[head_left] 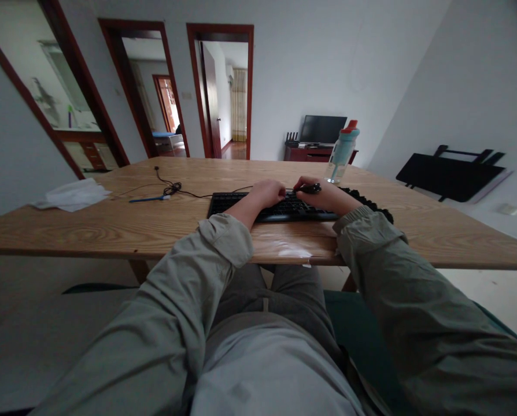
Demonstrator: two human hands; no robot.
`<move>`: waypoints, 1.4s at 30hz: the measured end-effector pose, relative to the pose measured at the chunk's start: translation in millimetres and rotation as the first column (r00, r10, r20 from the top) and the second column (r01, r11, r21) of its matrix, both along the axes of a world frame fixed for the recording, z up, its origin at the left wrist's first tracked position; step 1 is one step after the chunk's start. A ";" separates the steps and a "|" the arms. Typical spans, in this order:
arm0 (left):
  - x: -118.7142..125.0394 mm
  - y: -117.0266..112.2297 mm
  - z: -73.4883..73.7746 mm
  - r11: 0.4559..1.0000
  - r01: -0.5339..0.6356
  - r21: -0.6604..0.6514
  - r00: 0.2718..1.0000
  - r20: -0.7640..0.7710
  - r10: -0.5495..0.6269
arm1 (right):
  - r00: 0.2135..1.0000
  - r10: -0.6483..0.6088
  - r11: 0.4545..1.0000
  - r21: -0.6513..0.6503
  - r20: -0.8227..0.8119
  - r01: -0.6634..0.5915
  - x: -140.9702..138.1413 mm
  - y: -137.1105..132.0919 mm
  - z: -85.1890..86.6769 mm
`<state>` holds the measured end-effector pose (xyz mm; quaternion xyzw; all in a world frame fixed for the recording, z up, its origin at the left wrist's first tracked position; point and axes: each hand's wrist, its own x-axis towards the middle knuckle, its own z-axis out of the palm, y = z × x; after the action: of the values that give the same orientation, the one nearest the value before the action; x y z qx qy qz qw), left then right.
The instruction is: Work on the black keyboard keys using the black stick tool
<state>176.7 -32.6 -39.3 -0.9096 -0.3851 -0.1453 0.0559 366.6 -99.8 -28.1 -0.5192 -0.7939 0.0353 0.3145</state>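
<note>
A black keyboard (291, 209) lies on the wooden table in front of me, its cable running off to the left. My left hand (268, 193) is over the middle of the keyboard with its fingers curled closed; whatever they may hold is hidden. Just to the right, my right hand (323, 195) grips a small black tool (309, 188), whose dark end sticks out past the fingers. Its exact kind is too small to tell. The right fingertips come close to the keys at the keyboard's upper edge.
Behind my right hand stands a clear bottle (342, 155) with a red and teal lid. Something black and bumpy (373, 209) lies right of the keyboard. To the left are a coiled cable (172, 188), a blue brush-like stick (148, 199) and crumpled white cloth or tissue (77, 194).
</note>
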 end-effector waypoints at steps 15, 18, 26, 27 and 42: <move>7.0 8.6 -1.1 0.998 -0.030 0.063 0.999 0.024 0.028 | 0.976 0.045 0.996 0.070 0.214 -0.061 -4.6 -19.0 -8.2; 2.6 16.5 0.1 1.000 0.006 0.023 1.000 0.028 -0.006 | 0.944 -0.094 0.991 0.124 0.315 0.057 -14.5 -25.8 -17.2; -26.2 36.2 -2.2 0.990 0.019 -0.142 0.993 0.115 -0.003 | 0.929 -0.182 0.980 0.135 0.323 0.145 -29.1 -28.7 -25.9; -26.2 35.5 -2.4 0.989 0.020 -0.146 0.994 0.109 -0.004 | 0.946 -0.164 0.984 0.120 0.278 0.135 -27.3 -26.1 -25.8; -11.9 25.0 -7.1 0.988 0.089 -0.125 0.985 0.159 -0.069 | 0.994 0.056 0.998 0.010 -0.096 -0.056 -16.9 27.7 -2.7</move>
<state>164.8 -7.6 -46.3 -0.9119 -0.3607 -0.1915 -0.0400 349.6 -72.1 -30.8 -0.4932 -0.7923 0.0659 0.3531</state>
